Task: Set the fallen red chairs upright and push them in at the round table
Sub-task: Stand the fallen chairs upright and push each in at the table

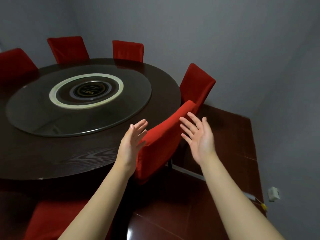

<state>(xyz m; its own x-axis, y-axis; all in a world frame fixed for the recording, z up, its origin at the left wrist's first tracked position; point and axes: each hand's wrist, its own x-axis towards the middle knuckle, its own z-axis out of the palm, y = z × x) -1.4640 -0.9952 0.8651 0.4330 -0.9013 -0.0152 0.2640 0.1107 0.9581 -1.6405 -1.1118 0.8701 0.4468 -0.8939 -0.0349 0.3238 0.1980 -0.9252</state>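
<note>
A red covered chair point(161, 144) stands upright against the right edge of the dark round table point(52, 153). My left hand point(132, 141) hovers at the left end of its backrest, fingers straight, palm turned toward the chair. My right hand point(199, 134) is held flat with fingers spread just right of the backrest's top, not gripping it. Several more red chairs stand upright around the table, among them one point(197, 84) beyond the near chair and one point(128, 51) at the far side. Another red chair point(52, 220) shows at the bottom left.
A glass turntable point(78, 101) with a pale ring lies on the table's middle. Grey walls close in behind and on the right. The dark red tiled floor point(225, 153) runs to the right wall, where a white socket point(274, 194) sits low.
</note>
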